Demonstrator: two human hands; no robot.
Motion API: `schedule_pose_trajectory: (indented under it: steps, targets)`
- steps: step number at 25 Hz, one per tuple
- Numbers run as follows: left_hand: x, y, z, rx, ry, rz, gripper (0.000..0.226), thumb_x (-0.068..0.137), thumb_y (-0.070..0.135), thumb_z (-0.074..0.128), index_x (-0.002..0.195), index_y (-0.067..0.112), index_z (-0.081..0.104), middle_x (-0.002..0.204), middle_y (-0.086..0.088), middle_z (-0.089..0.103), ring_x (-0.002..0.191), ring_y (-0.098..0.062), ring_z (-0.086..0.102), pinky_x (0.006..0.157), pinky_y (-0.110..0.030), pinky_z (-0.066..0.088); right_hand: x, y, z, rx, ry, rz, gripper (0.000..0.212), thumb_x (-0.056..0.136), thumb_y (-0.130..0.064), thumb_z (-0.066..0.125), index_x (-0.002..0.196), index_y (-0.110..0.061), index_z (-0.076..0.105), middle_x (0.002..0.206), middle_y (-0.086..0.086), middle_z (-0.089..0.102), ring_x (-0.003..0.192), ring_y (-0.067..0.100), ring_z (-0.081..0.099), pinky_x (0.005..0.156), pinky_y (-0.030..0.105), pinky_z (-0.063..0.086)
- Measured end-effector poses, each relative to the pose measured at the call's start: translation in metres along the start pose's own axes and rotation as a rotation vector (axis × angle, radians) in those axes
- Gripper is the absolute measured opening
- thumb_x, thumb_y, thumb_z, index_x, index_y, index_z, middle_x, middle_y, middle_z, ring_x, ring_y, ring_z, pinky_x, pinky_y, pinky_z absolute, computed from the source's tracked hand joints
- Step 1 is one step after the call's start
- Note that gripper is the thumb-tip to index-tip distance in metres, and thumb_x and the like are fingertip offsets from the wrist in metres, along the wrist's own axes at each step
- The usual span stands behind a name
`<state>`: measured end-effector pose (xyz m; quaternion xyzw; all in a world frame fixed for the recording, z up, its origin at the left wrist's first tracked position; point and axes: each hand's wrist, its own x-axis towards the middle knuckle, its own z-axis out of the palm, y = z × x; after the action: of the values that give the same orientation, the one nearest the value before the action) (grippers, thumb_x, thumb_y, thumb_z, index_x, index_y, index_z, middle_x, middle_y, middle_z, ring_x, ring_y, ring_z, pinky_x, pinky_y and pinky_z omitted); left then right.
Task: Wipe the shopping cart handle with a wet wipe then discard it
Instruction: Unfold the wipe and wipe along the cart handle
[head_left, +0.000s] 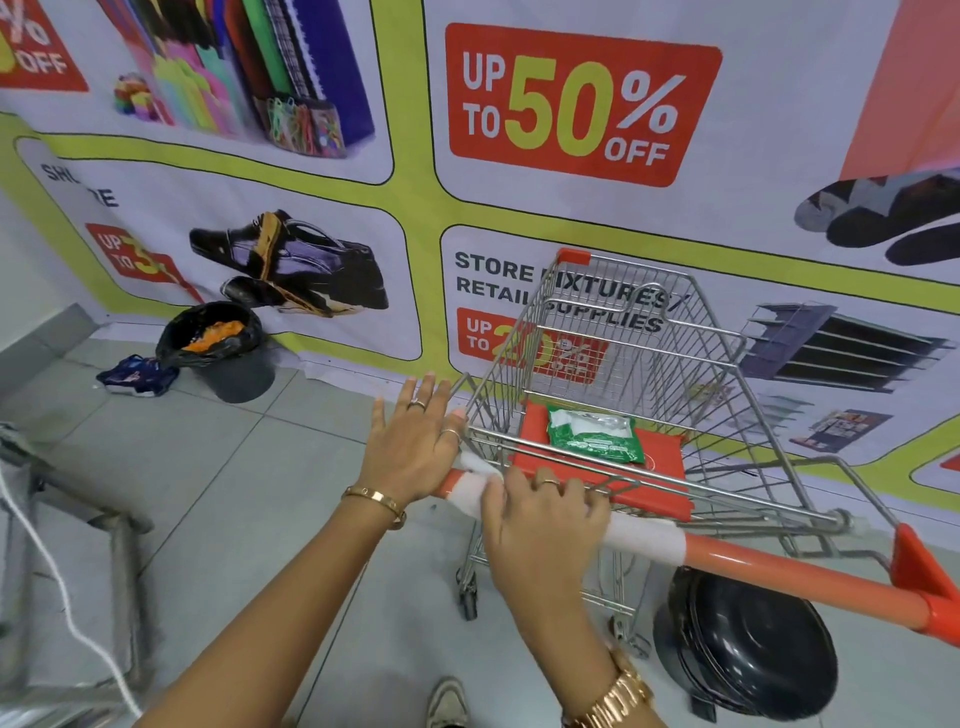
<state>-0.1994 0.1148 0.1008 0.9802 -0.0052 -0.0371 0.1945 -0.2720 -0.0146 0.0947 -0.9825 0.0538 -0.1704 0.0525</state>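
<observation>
The right hand (540, 525) was curled over the orange handle (779, 571) of the wire shopping cart (649, 364), pressing a white wet wipe (644, 538) around the bar. The wipe was wrapped along the handle, showing on both sides of the hand, from near the handle's left end to about its middle. The left hand (410, 447) was flat and open with its fingers spread, holding nothing, poised at the handle's left end just beside the cart's corner.

A green pack of wipes (592, 434) lay on the red child-seat flap (654, 483) inside the cart. A lined bin (223, 348) with orange waste stood on the tiled floor by the sale banner (582, 104), well apart from the cart. A black domed-lid bin (748, 644) stood under the handle's right side.
</observation>
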Motion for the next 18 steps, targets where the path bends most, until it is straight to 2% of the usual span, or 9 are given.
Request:
schedule_pose_trajectory:
  steps: [3,7,11,14,18]
  targets:
    - [0.0,-0.002,-0.002,0.031,0.001,-0.026,0.053,0.097,0.037,0.022,0.147,0.021,0.015,0.159,-0.001,0.009,0.147,-0.02,0.0,0.117,-0.051,-0.002,0.0,0.016,-0.002,0.033,-0.041,-0.019,0.036,0.08,-0.033,0.037,0.063,-0.018,0.064,0.058,0.001,0.064,0.056,0.023,0.053,0.062,0.033,0.042]
    - [-0.002,0.002,-0.001,-0.006,-0.005,-0.048,0.054,0.097,0.038,0.021,0.147,0.019,0.016,0.159,-0.002,0.009,0.147,-0.019,-0.001,0.117,-0.05,-0.004,-0.006,0.057,-0.003,0.053,-0.028,0.122,0.039,0.078,-0.028,0.032,0.062,-0.012,0.065,0.061,0.008,0.065,0.059,0.026,0.051,0.068,0.036,0.039]
    - [-0.002,0.003,-0.001,-0.028,-0.006,-0.033,0.054,0.097,0.039,0.021,0.146,0.019,0.018,0.159,-0.002,0.012,0.147,-0.019,0.001,0.118,-0.049,-0.003,0.004,0.021,-0.003,0.048,-0.09,0.144,0.046,0.08,-0.037,0.031,0.068,-0.016,0.07,0.063,0.007,0.068,0.067,0.027,0.057,0.076,0.04,0.039]
    - [-0.001,0.0,-0.003,0.018,-0.009,-0.028,0.054,0.096,0.039,0.021,0.146,0.02,0.017,0.159,-0.002,0.013,0.147,-0.019,0.002,0.118,-0.05,-0.003,0.006,0.008,-0.004,0.071,-0.087,0.06,0.043,0.079,-0.035,0.034,0.062,-0.016,0.069,0.057,0.006,0.066,0.06,0.027,0.058,0.069,0.038,0.043]
    - [0.0,0.001,-0.003,0.048,0.003,-0.017,0.055,0.096,0.04,0.021,0.147,0.02,0.017,0.159,-0.001,0.011,0.147,-0.019,0.001,0.118,-0.05,-0.003,0.002,0.07,-0.006,0.052,-0.092,0.177,0.044,0.075,-0.028,0.03,0.056,-0.009,0.065,0.056,0.011,0.065,0.058,0.027,0.055,0.069,0.037,0.04]
